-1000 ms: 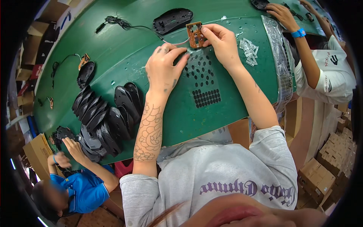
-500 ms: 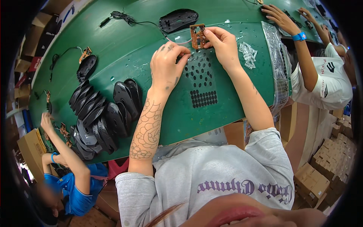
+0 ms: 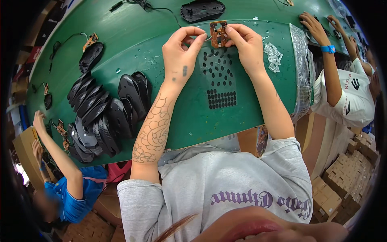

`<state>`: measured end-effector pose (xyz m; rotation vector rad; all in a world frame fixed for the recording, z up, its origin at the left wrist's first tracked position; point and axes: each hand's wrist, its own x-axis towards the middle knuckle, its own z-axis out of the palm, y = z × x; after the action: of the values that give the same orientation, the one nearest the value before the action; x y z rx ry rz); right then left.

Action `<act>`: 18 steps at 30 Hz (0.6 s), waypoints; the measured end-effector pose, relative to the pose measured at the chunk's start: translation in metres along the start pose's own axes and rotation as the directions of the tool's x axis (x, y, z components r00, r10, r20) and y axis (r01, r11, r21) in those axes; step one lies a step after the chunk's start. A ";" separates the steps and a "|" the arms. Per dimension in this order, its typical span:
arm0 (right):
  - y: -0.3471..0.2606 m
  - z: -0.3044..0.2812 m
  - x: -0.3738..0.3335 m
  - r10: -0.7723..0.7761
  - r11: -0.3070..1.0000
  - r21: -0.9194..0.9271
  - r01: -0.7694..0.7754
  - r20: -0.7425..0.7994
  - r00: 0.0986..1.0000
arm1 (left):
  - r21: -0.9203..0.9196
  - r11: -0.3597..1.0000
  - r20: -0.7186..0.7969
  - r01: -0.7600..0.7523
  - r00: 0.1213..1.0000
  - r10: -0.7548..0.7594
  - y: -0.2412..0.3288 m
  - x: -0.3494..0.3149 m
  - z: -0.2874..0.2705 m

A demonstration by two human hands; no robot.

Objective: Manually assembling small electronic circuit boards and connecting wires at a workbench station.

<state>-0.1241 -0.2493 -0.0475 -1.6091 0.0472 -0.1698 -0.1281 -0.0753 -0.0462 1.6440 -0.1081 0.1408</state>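
Observation:
My right hand [image 3: 248, 48] pinches the right edge of a small brown circuit board [image 3: 218, 37], held upright above the green table. My left hand [image 3: 182, 50] is closed, thumb against forefinger, just left of the board. A pale wire [image 3: 208, 38] shows between those fingertips and the board; the grip itself is partly hidden. A black cable [image 3: 165, 9] runs toward the back of my left hand. Beyond the hands lies an open black mouse shell [image 3: 201, 11]. Below the board is a clear sheet of black oval stickers [image 3: 221, 80].
Stacked black mouse shells [image 3: 90, 101] stand left of my left forearm. Small clear plastic pieces [image 3: 273, 56] lie to the right, beside a clear plastic strip [image 3: 300, 68]. Another board [image 3: 90, 41] rests by a shell. Co-workers' hands [image 3: 315, 29] work at both sides.
My left hand has risen to the board's left side, its fingers beside the wire. The board and my right hand have shifted slightly up and right in view. The left co-worker's arm has moved.

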 end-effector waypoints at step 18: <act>-0.002 0.001 -0.005 -0.032 0.999 -0.034 0.035 0.067 0.997 | -0.063 0.998 -0.046 -0.017 0.999 0.014 -0.005 0.000 0.003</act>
<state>-0.1294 -0.2478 -0.0463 -1.6498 -0.0281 -0.1421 -0.1277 -0.0777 -0.0513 1.5765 -0.0898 0.1851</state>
